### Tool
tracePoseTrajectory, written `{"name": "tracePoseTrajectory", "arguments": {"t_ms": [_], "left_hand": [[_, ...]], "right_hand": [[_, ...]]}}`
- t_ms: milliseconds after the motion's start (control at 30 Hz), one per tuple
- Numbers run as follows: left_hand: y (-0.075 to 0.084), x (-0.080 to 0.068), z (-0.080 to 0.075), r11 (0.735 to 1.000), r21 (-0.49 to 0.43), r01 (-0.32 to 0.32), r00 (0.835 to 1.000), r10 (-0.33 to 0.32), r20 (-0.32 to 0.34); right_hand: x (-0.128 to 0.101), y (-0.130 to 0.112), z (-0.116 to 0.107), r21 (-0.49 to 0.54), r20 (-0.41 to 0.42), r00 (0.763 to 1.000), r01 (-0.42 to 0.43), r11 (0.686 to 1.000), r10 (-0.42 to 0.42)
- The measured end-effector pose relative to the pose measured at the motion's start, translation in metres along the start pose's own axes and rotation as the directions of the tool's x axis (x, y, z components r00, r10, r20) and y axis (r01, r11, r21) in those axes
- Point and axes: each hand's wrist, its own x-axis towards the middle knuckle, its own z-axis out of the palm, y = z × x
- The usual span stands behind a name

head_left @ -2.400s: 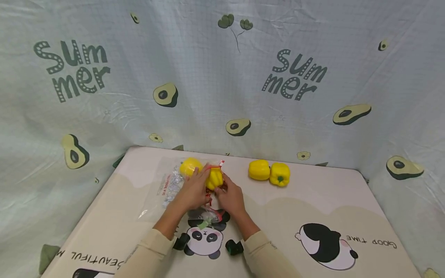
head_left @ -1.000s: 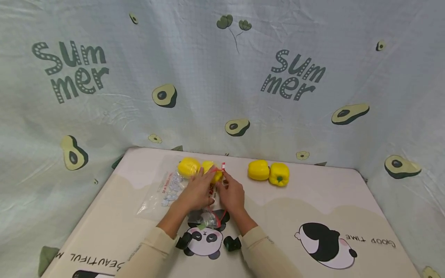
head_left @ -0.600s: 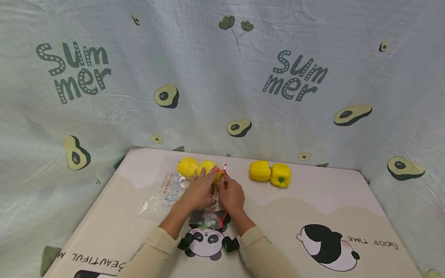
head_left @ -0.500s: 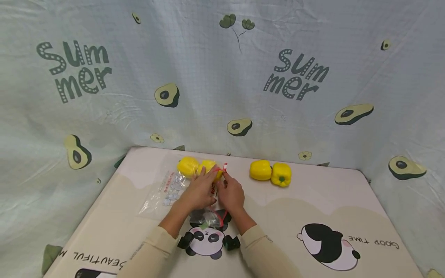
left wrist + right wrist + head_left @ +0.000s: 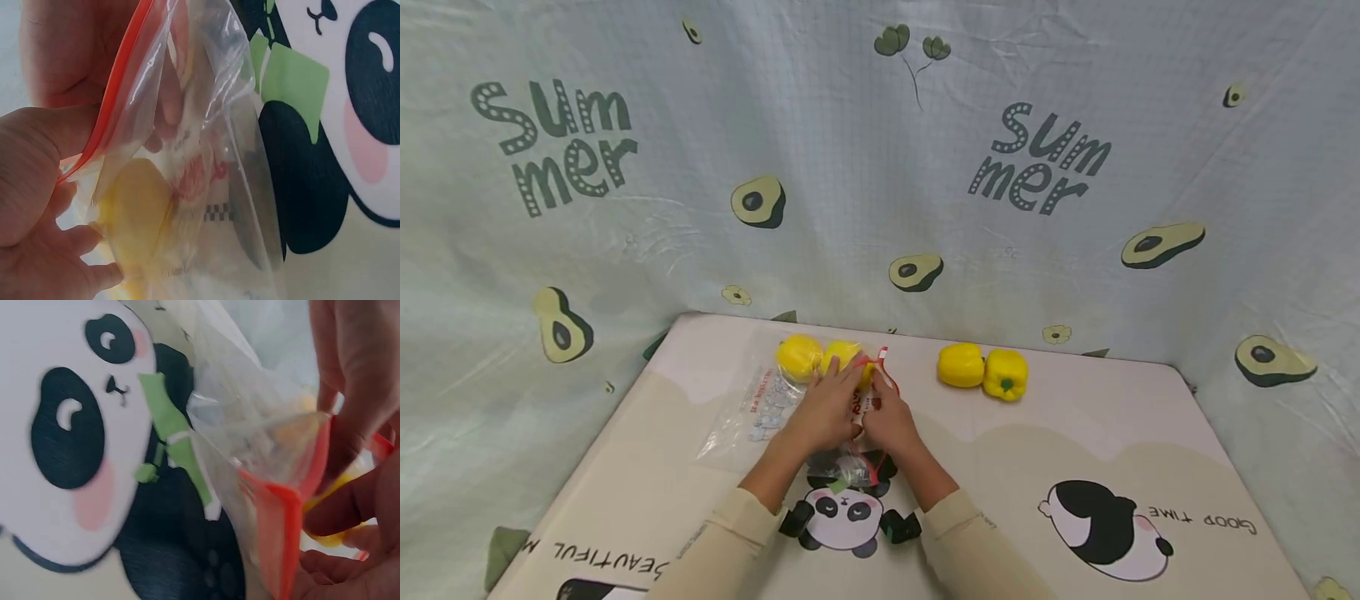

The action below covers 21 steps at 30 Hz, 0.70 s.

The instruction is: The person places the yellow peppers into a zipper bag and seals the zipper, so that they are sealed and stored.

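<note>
A clear zip bag (image 5: pixel 724 437) with a red edge lies on the table. Two yellow bell peppers, the left pepper (image 5: pixel 799 358) and the right pepper (image 5: pixel 838 357), show through its plastic. My left hand (image 5: pixel 824 410) grips the bag by its mouth; in the left wrist view its thumb lies on the red zip edge (image 5: pixel 119 81) and its fingers spread beside a pepper (image 5: pixel 137 209). My right hand (image 5: pixel 889 417) is at the mouth, index finger extended against the right pepper's near end. The right wrist view shows its fingers (image 5: pixel 340 509) touching yellow; some fingertips are hidden.
Two more yellow bell peppers, one lying (image 5: pixel 960 365) and one beside it (image 5: pixel 1005 373), rest on the table to the right. A printed cloth with pandas covers the table (image 5: pixel 1075 450). A patterned curtain (image 5: pixel 835 125) stands behind the far edge.
The right pepper has moved left and deeper into the bag, beside the other. My right hand has shifted left from the bag's edge into its mouth; my left hand keeps its hold.
</note>
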Motion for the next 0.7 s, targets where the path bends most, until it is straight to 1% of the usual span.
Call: {"name": "tracePoseTrajectory", "arguments": {"t_ms": [67, 233, 433, 500, 567, 633, 700], "left_hand": [[0.0, -0.001, -0.001, 1.0, -0.003, 0.001, 1.0, -0.001, 0.004], [-0.002, -0.001, -0.004, 1.0, -0.026, -0.004, 1.0, 0.004, 0.023], [-0.004, 0.0, -0.005, 0.998, -0.056, -0.004, 1.0, 0.006, 0.028], [-0.004, 0.0, -0.005, 0.998, -0.069, -0.001, 1.0, 0.003, 0.031], [-0.004, 0.0, -0.005, 0.997, -0.075, 0.007, 0.999, -0.004, 0.033], [-0.003, 0.001, -0.005, 0.997, -0.072, 0.022, 0.999, -0.02, 0.036], [-0.002, 0.003, -0.005, 0.997, -0.065, 0.034, 0.999, -0.032, 0.034]], "right_hand": [[0.003, 0.0, -0.002, -0.011, 0.043, 0.999, 0.012, 1.0, -0.012], [0.007, -0.002, -0.005, -0.057, 0.11, 0.992, 0.075, 0.996, -0.068], [0.008, -0.011, -0.01, -0.135, 0.165, 0.985, 0.064, 0.989, -0.041], [0.007, -0.012, -0.012, -0.129, 0.162, 0.986, 0.07, 0.989, -0.049], [0.006, -0.01, -0.014, -0.1, 0.153, 0.987, 0.069, 0.993, -0.054], [0.005, -0.007, -0.015, -0.075, 0.126, 0.99, 0.078, 0.994, -0.068], [0.004, -0.003, -0.019, -0.036, 0.086, 0.991, 0.107, 0.994, -0.104]]}}
